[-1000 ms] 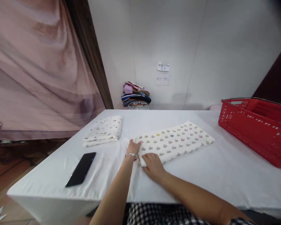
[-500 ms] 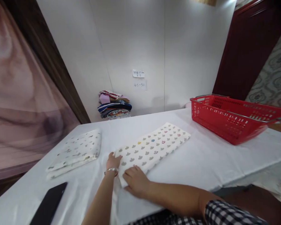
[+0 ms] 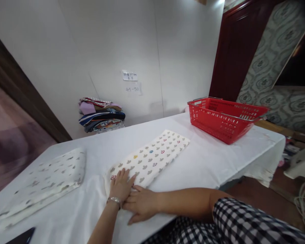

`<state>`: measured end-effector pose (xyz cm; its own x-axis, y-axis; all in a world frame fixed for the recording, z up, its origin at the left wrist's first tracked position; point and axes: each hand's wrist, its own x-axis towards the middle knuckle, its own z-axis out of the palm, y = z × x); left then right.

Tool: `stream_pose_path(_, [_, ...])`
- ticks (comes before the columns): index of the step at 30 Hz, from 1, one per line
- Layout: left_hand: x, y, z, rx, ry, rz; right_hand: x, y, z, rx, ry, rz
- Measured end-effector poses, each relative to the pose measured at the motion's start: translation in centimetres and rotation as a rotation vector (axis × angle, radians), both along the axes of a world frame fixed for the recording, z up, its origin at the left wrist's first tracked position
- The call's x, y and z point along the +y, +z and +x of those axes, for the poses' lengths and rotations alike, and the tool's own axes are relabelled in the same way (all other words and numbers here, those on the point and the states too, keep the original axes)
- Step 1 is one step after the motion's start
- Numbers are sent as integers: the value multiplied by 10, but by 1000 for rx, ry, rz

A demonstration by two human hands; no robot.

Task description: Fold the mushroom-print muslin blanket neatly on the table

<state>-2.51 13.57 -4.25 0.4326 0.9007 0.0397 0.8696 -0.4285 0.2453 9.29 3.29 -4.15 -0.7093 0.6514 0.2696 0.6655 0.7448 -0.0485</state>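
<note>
A long folded white cloth [image 3: 155, 154] printed with grey mouse-head shapes and a few coloured ones lies slantwise on the white-covered table. My left hand [image 3: 122, 184], with a silver bracelet at the wrist, rests flat on the cloth's near left end, fingers spread. Beside it, my right hand [image 3: 141, 203] lies with its fingers stretched out toward the left hand, at the cloth's near corner; the two hands touch or overlap. Over to the left is another folded white cloth [image 3: 53, 176] with small dark prints.
A red plastic basket [image 3: 218, 117] stands on the table at the right. Several folded fabrics [image 3: 103, 117] are stacked by the wall. A black phone [image 3: 22, 236] lies at the lower left. The table's right edge [image 3: 282, 145] shows, with a white stool [image 3: 302, 162] beyond.
My view has turned to the right. My left hand has gone from gripping the cloth's left end to lying flat on it. My right hand has flattened close beside the left.
</note>
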Motion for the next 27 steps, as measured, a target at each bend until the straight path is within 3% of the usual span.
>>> stream_pose_path(3, [2, -7, -3, 74, -31, 1, 1, 4, 35, -14, 104, -12])
stream_pose_path(5, [2, -9, -2, 107, 8, -1, 4, 7, 67, 15, 38, -50])
stream_pose_path(9, [1, -8, 0, 140, 63, -20, 14, 10, 137, 99, -247, -160])
stream_pose_path(13, [2, -10, -1, 137, 49, 8, 15, 1, 209, 155, -508, -194])
stream_pose_path(18, [0, -9, 0, 160, 59, 5, 9, -3, 287, 153, -947, -262])
stream_pose_path(20, [-2, -7, 1, 190, 66, 1, 12, 0, 305, 132, -1052, -236])
stream_pose_path(23, [-4, -7, 2, 234, 68, 0, 23, 1, 315, 93, -1039, -219])
stream_pose_path(27, [-3, -11, 2, 224, 67, 31, 37, -1, 314, 65, -1029, -371])
